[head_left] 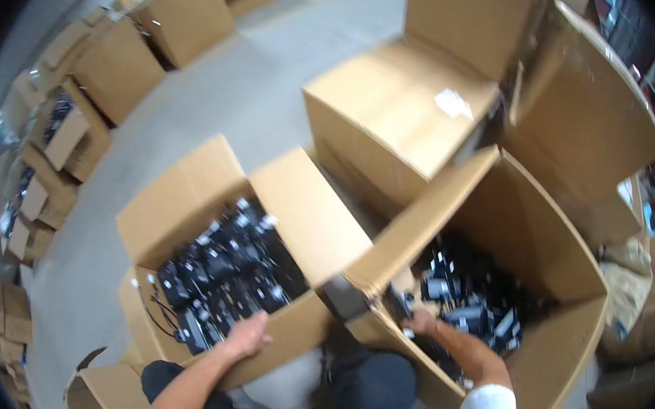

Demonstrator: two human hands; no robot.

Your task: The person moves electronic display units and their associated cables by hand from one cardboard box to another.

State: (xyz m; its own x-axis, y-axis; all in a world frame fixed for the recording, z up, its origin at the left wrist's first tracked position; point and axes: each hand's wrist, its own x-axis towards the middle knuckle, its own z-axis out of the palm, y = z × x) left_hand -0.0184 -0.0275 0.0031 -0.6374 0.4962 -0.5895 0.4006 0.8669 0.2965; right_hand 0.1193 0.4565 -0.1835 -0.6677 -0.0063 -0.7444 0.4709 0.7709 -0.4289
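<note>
My left hand (247, 337) lies at the near rim of an open cardboard box (304, 329), its fingers curled over the wall. Rows of black devices (218, 254) with small white tags fill that box, and a thin black cable loops at its left side. Inside the larger open carton (532, 200) on the right, my right hand (424, 323) is closed on a dark device (397, 305) beside the carton's left wall. More black and grey devices (471, 301) lie jumbled around and beyond this hand. Motion blur hides the fine detail of both hands' fingers.
A big carton (388, 96) with a white paper on top stands ahead to the right, with another large carton (587, 116) beside it. Several cartons (117, 67) line the grey floor (283, 75) at the far left. Crumpled wrapping (627, 282) lies at the right.
</note>
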